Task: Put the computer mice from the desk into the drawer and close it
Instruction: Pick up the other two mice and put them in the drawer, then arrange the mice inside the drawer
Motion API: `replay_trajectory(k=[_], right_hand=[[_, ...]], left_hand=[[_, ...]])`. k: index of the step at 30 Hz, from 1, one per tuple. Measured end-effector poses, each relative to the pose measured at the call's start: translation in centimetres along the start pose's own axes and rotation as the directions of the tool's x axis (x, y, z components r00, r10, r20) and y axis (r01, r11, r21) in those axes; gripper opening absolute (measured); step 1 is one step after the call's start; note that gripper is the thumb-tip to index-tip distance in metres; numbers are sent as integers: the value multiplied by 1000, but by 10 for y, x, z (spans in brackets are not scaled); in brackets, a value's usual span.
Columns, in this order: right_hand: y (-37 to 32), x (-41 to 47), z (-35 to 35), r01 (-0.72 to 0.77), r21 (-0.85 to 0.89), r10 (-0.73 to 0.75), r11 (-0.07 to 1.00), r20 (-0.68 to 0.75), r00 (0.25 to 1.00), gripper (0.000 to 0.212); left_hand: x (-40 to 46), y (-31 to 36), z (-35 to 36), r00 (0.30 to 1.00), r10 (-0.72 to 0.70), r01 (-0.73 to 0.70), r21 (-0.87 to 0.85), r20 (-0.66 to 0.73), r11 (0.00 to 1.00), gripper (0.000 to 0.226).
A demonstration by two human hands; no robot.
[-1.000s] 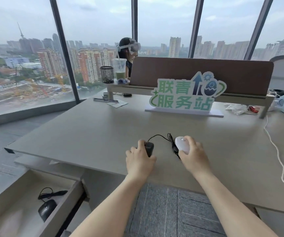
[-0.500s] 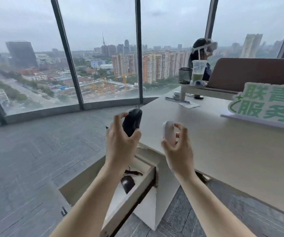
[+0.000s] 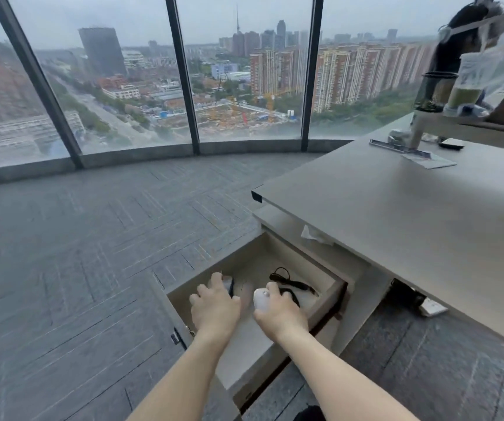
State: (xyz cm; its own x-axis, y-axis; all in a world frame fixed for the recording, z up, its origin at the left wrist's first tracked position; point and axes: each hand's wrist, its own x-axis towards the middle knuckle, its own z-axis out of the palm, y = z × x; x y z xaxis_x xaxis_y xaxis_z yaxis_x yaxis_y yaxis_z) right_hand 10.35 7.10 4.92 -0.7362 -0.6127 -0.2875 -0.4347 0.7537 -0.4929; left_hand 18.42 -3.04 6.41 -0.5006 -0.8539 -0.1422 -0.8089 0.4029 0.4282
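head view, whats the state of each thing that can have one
beige desk drawer: pulled open
white computer mouse: held in right hand, inside drawer
black computer mouse: under left hand, mostly hidden
black corded mouse: lying in drawer
clear plastic cup: upright, part full of green drink

The surface (image 3: 396, 214) looks like a matt, smooth beige laminate with a faint sheen where daylight falls. Below its near edge, the drawer (image 3: 329, 296) has the same pale board finish inside, smooth and dull. In the drawer, the white mouse (image 3: 261, 299) is smooth plastic with a soft gloss, and the black cable (image 3: 293, 282) beside it looks like matt rubbery plastic. The black mouse (image 3: 230, 287) is mostly hidden and blurred. The floor (image 3: 92, 253) left of the drawer is grey carpet tile, rough and matt. Beyond the floor, the windows (image 3: 244, 71) are glossy glass in dark, matt metal frames.
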Motion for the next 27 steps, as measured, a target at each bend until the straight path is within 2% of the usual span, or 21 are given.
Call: replay_trajectory(k=[3,6,11,14,16,19,23,27], right_hand=[[2,21,21,-52,-166,63,985,65,996,52],[5,37,34,-75,-293,114,953,118,986,61],[9,44,44,-45,-458,138,888,172,975,68],[9,44,46,-26,-483,130,875,183,974,68],[9,42,43,-21,-433,102,901,165,981,57],[13,35,32,38,-274,-25,961,51,998,34],[32,16,16,186,-115,-199,976,-113,974,35],[51,-15,16,335,49,-310,941,-276,910,24]], left_hand=[[15,-8,23,989,-46,17,201,140,979,48],[31,-12,41,973,-94,23,316,211,948,51],[45,-15,60,938,-155,60,297,310,953,62],[45,-19,66,915,-184,86,271,359,959,70],[44,-22,67,909,-182,81,269,374,960,80],[42,-26,65,917,-163,69,256,365,964,81],[36,-23,51,938,-133,58,233,321,971,66],[21,-22,23,990,19,-40,152,143,988,45]])
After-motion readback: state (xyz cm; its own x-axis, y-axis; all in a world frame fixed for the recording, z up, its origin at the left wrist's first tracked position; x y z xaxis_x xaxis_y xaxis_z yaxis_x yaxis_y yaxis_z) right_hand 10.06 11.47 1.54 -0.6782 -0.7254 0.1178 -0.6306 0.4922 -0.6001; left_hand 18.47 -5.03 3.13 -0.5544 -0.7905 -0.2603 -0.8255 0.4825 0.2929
